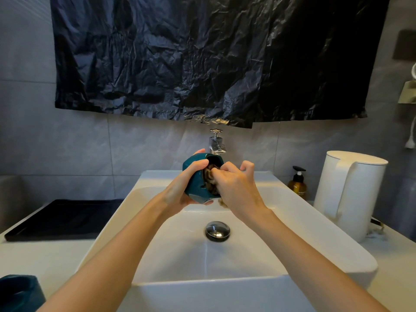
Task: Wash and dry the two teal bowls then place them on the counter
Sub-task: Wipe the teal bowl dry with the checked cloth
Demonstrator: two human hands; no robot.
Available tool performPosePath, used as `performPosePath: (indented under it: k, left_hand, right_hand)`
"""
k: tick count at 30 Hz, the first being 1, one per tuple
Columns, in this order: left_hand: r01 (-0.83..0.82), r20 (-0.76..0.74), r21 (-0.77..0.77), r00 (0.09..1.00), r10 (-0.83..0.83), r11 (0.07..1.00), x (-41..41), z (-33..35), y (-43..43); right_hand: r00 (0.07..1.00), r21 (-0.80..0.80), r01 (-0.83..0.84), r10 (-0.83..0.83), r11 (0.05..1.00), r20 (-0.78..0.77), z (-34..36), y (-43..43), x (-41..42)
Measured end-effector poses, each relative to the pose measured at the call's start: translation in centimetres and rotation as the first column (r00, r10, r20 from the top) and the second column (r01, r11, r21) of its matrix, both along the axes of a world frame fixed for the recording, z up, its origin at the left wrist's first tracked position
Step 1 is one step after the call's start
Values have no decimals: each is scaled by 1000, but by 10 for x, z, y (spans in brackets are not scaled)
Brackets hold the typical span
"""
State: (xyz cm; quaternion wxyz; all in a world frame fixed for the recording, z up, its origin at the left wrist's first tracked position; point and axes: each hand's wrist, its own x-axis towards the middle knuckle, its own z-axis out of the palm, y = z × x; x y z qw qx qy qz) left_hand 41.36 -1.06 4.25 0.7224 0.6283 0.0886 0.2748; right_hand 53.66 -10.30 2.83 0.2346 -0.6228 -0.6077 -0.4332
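Note:
My left hand (186,188) grips a teal bowl (195,183) tipped on its side above the white sink (292,221), just below the chrome tap (216,143). My right hand (234,185) presses a brownish cloth or sponge (210,179) into the bowl's opening; most of it is hidden by my fingers. A second teal bowl (18,293) stands on the counter at the bottom left, partly cut off by the frame edge.
A black tray (60,219) lies on the counter left of the sink. To the right stand a white kettle (349,194) and an amber pump bottle (298,183). The chrome drain plug (217,230) sits mid-basin. Black plastic sheeting (202,57) covers the wall above.

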Motion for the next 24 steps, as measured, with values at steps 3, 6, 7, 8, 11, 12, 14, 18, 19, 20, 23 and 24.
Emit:
performPosePath:
  k: [3, 6, 7, 8, 11, 12, 14, 18, 19, 20, 23, 24]
  left_hand:
    - [-27, -21, 35, 999, 28, 999, -1, -1, 3]
    - [-30, -81, 56, 996, 35, 998, 0, -4, 6]
    - [-29, -106, 68, 994, 36, 997, 1, -5, 6]
    - [-25, -127, 81, 991, 35, 996, 2, -6, 5]
    - [-21, -150, 96, 988, 36, 995, 5, -8, 5]
    - [-22, -149, 98, 988, 37, 995, 6, -8, 5]
    - [-24, -146, 95, 989, 38, 995, 5, -8, 6]
    - [-10, -102, 20, 995, 12, 1000, 4, -8, 8]
    - [-13, -86, 0, 996, 13, 1000, 4, -7, 8]
    - [-14, -70, -19, 997, 12, 1000, 4, -6, 9]
    - [-10, -27, -80, 1000, 8, 997, 0, -4, 12]
    - [-8, -21, -99, 1000, 6, 995, -1, -3, 14]
  right_hand:
    - [999, -197, 4, -11, 980, -36, 0, -1, -3]
    - [978, -345, -103, 32, 933, -206, -3, 2, -3]
    - [965, -367, -144, 48, 919, -259, -4, 2, -5]
    - [947, -390, -183, 55, 903, -315, -5, 3, -5]
    - [854, -385, -289, 54, 877, -518, -7, 7, -6]
    - [816, -355, -326, 71, 876, -573, -7, 7, -8]
    - [683, -250, -454, 153, 855, -714, -4, 4, -14]
    - [187, 17, -663, 188, 748, -964, 8, 0, -24]
    - [114, 52, -682, 175, 730, -978, 10, 0, -21]
    - [81, 63, -699, 167, 713, -983, 12, -1, -17]
    - [167, 28, -720, 212, 693, -963, 13, -4, -5]
    - [188, 52, -706, 258, 706, -948, 13, -5, -4]
